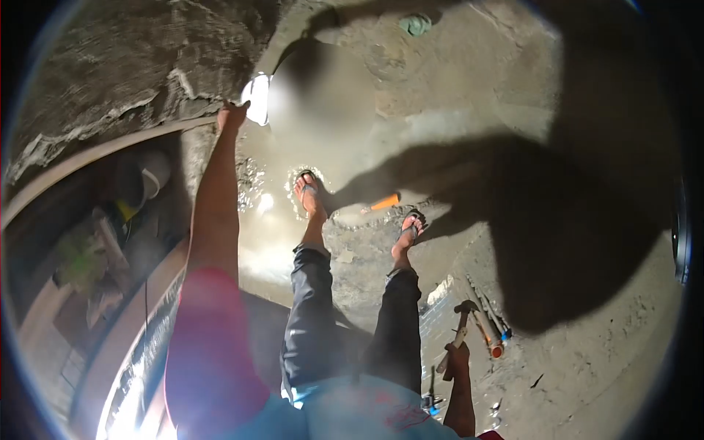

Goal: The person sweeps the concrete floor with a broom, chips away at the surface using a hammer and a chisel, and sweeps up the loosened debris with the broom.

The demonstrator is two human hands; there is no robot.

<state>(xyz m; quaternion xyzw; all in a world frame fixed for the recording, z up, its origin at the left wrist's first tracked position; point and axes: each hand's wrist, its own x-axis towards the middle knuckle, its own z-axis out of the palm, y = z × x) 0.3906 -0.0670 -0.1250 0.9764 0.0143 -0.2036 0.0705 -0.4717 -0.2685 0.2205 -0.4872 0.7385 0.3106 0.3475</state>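
Note:
My right hand [458, 357], low on the right, is closed around a hammer [463, 308] whose head points up and away from me. Beside the hammer lie several long tools [485, 315], one with an orange end. My left arm reaches far forward. Its hand [233, 116] is closed at the rock edge, against a glaring white shape [257, 97]; what the fingers grip is washed out. Between my feet, an orange-handled tool [385, 201] rests on the wet ground, its far part hidden in mud.
Rough rock [147, 66] rises at upper left, above a curved ledge [103, 150]. Below it, blurred items and a pale helmet-like object [154, 174] sit in shadow. Shallow muddy water [271, 220] surrounds my left foot. A greenish lump [416, 25] lies far ahead. Dark shadows cover the right.

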